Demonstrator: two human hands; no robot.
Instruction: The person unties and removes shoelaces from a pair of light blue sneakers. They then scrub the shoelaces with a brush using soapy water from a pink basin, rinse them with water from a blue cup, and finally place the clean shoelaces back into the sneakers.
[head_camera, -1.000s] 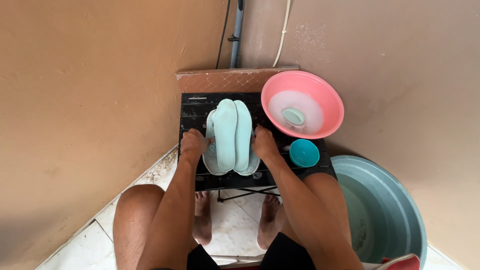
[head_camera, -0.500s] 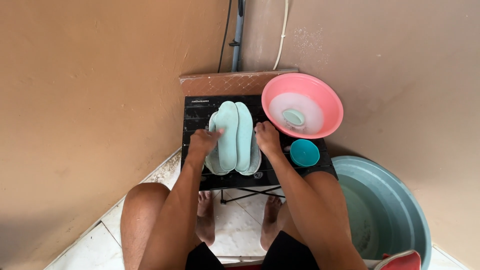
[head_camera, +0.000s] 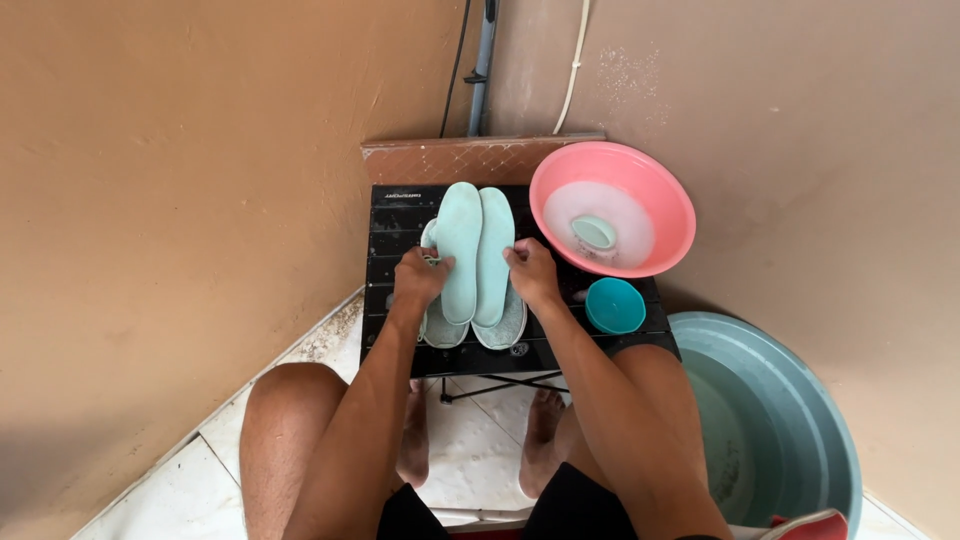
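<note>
While I sit low with knees apart and bare feet on the tiled floor (head_camera: 470, 450), both forearms run forward to the small black desk (head_camera: 395, 340). Left hand (head_camera: 418, 280): curled shut, pinching the left edge of the mint-green insoles (head_camera: 475, 250) near the shoes' lacing. Right hand (head_camera: 532, 274): also closed, fingers clamped on the right edge of the pair.

Insoles lie side by side, touching, heels toward me, laid on top of a pair of pale grey shoes (head_camera: 470, 325) whose ends poke out below them. All of it sits near the middle of the desk.

Handling note, my judgement: thin foam bends easily, so grip at the edges with even pressure from both sides and keep the two pieces flat and aligned. The shoes underneath are an uneven base; steady them so nothing slides off the front edge.

Just right of the right hand: small teal cup (head_camera: 615, 305), close to my wrist, easy to knock. Beyond it, pink basin (head_camera: 640, 170) with cloudy soapy water and a small round thing floating in it. Lower right on the floor, large grey-blue tub (head_camera: 800, 400).

Farthest: reddish-brown tile (head_camera: 480, 158) leaning behind the desk, pipe (head_camera: 484, 60) and cables running up the tan wall corner.
</note>
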